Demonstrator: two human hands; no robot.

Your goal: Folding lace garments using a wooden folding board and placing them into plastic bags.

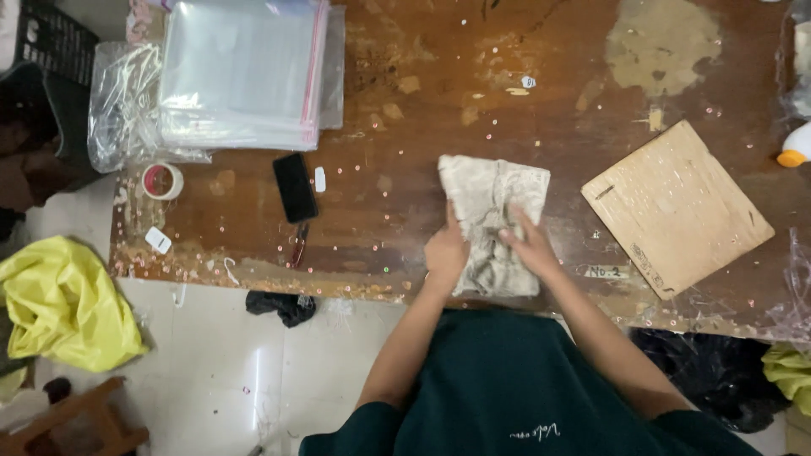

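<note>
Head view: folded cloth (492,221) under both hands' fingers (517,221) (flat on top).

A black crate (51,38) and a white bottle with an orange tip (796,148) are cut off by the frame's edges; the left hand (445,252) covers part of the folded grey cloth (492,221); small specks on the wooden table (405,110) stay too tiny to identify.

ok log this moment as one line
left hand flat on folded beige patterned cloth | right hand pressing same cloth | worn brown wooden table
</note>
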